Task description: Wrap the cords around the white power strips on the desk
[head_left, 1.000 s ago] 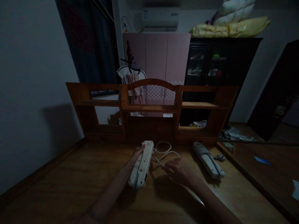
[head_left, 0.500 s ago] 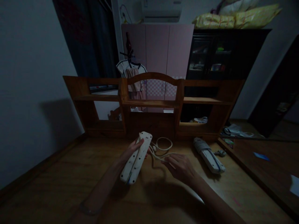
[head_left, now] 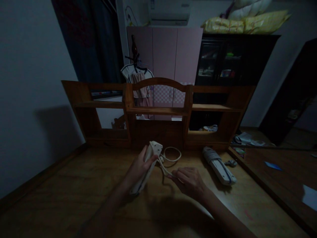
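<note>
My left hand (head_left: pixel 140 166) is wrapped round a white power strip (head_left: pixel 156 148), which it keeps tilted above the wooden desk. From the strip's far end runs a pale power cord (head_left: pixel 173 160), which loops on the desk behind. My right hand (head_left: pixel 190 181) pinches a stretch of this cord to the right of the strip. Farther right lies a second power strip (head_left: pixel 223 173), with a grey cord (head_left: pixel 210 154) wound round its far end and a plug (head_left: pixel 231 163) beside it.
A wooden shelf unit (head_left: pixel 158 110) stands along the desk's (head_left: pixel 99 185) back edge. The wall (head_left: pixel 29 132) borders the left side. At the right, a raised edge (head_left: pixel 262 188) separates the desk from a darker surface with papers (head_left: pixel 309 197).
My left hand has rolled the power strip, so its broad underside has turned away and its end shows. My right hand has moved slightly down, still pinching the cord. The view has shifted slightly.
</note>
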### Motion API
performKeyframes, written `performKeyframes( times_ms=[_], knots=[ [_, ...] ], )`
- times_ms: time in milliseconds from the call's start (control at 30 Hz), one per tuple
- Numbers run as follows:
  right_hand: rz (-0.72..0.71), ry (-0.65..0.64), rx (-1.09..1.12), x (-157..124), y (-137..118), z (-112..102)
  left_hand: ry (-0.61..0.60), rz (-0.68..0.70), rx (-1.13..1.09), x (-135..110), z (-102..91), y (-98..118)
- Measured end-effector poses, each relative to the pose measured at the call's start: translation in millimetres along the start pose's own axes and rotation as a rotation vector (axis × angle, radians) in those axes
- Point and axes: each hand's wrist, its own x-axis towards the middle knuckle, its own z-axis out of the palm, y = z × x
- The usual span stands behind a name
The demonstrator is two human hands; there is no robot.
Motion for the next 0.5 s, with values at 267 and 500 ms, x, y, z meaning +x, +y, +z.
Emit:
performKeyframes(
  times_ms=[267, 500],
  knots=[
    [-0.018, 0.036, -0.038, -1, 0, 8, -0.019, 0.281, 0.428, -8, 20.9, -13],
    [-0.052, -0.009, -0.115, -1, 7, -4, -0.07, 0.486, 0.665, -14, 36.2, -21]
  ],
)
